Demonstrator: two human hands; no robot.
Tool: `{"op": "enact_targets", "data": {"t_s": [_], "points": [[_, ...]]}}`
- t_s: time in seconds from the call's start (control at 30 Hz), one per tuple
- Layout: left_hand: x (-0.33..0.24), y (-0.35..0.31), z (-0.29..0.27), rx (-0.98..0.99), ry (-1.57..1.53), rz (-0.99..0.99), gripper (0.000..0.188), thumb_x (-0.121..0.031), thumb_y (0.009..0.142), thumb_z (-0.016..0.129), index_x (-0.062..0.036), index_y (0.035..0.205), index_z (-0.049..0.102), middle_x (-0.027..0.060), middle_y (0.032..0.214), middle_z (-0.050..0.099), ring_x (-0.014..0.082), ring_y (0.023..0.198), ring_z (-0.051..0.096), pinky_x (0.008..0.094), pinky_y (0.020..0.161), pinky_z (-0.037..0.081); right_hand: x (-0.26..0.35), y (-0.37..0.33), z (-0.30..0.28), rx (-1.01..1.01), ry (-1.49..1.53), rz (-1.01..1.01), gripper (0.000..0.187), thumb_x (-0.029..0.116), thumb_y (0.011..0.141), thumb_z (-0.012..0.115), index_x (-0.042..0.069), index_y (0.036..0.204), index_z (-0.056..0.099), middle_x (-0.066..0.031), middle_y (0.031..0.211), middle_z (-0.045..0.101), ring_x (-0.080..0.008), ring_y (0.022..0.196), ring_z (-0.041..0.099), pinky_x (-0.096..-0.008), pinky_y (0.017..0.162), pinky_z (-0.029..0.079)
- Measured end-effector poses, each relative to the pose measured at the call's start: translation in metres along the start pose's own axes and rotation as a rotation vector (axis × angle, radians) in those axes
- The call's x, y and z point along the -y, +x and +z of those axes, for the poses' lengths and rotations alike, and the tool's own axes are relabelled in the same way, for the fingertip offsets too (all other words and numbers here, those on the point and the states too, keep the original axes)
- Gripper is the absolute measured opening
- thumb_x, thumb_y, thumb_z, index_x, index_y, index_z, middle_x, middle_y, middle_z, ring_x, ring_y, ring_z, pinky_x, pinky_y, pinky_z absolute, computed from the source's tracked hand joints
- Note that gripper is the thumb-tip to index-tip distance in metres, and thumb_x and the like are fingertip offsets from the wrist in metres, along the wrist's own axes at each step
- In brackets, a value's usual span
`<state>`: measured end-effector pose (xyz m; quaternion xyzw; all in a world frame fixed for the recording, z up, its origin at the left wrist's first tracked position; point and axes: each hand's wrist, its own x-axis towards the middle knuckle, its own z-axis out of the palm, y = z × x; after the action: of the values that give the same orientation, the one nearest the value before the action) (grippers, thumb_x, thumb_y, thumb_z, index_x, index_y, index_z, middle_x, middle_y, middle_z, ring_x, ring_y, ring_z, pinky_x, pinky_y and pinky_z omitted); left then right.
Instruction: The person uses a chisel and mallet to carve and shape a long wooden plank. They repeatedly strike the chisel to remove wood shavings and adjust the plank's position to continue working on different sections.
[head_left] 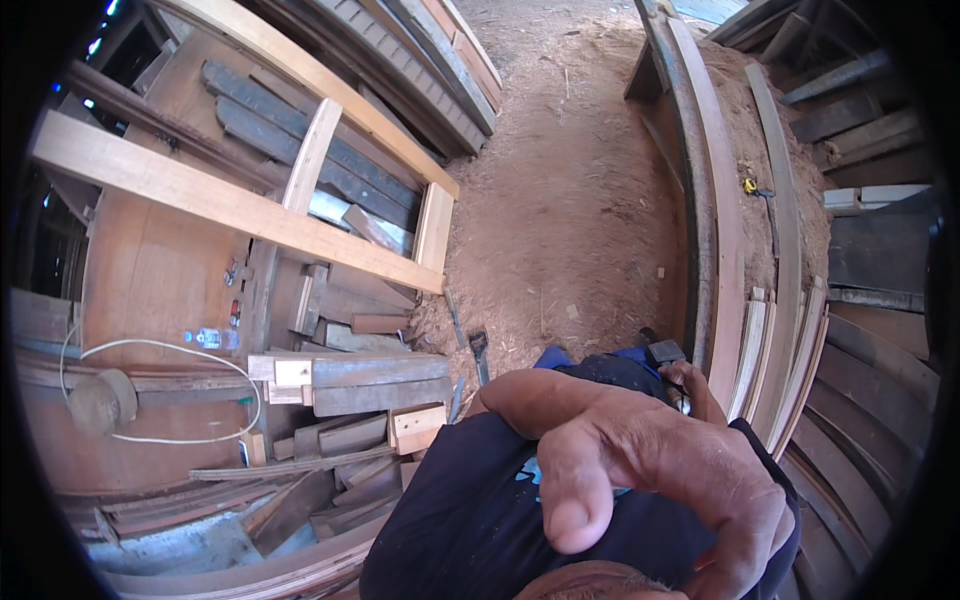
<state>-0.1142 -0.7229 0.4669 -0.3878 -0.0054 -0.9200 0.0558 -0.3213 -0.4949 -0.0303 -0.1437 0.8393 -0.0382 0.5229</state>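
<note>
My left hand (660, 460) is raised close to the camera, its forearm crossing my dark shirt (450, 500). The thumb stands apart from the bent fingers, and nothing shows between them. Some fingertips run out of sight at the lower edge. Lower down and farther off, my right hand (695, 385) is mostly hidden behind the left. Its fingers are closed around a hammer-like tool with a dark, blocky head (665, 351); most of that tool is out of sight.
At the left, a pale timber frame (200, 190) lies over stacked boards. A looped white cable (255, 390), a plastic bottle (210, 338) and wood offcuts (380, 385) lie nearby. Long planks (700, 150) and a yellow tape measure (750, 187) are at the right. Sawdust covers the ground (570, 200).
</note>
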Motion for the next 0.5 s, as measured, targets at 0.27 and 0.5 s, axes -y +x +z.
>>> {"op": "enact_targets", "data": {"t_s": [0.27, 0.5], "points": [[-0.03, 0.004, -0.077, 0.44, 0.289, -0.159, 0.061, -0.056, 0.099, 0.055, 0.0038, 0.103, 0.067, 0.0194, 0.098, 0.065, 0.0267, 0.081, 0.063, 0.0375, 0.065, 0.048, -0.037, 0.009, 0.009, -0.15, 0.129, -0.116, 0.039, 0.036, 0.084, 0.07, -0.001, 0.093, 0.075, -0.0139, 0.093, 0.075, -0.0261, 0.085, 0.07, -0.0391, 0.076, 0.054], [-0.066, -0.096, -0.197, -0.521, 0.96, -0.334, 0.031, -0.032, 0.099, 0.063, -0.0026, 0.108, 0.058, 0.0103, 0.091, 0.063, 0.021, 0.086, 0.062, 0.0387, 0.08, 0.05, -0.03, -0.013, -0.014, -0.122, 0.382, -0.229, 0.027, 0.03, 0.081, 0.072, 0.003, 0.084, 0.075, -0.0093, 0.083, 0.074, -0.0218, 0.078, 0.069, -0.0378, 0.071, 0.053]]}}
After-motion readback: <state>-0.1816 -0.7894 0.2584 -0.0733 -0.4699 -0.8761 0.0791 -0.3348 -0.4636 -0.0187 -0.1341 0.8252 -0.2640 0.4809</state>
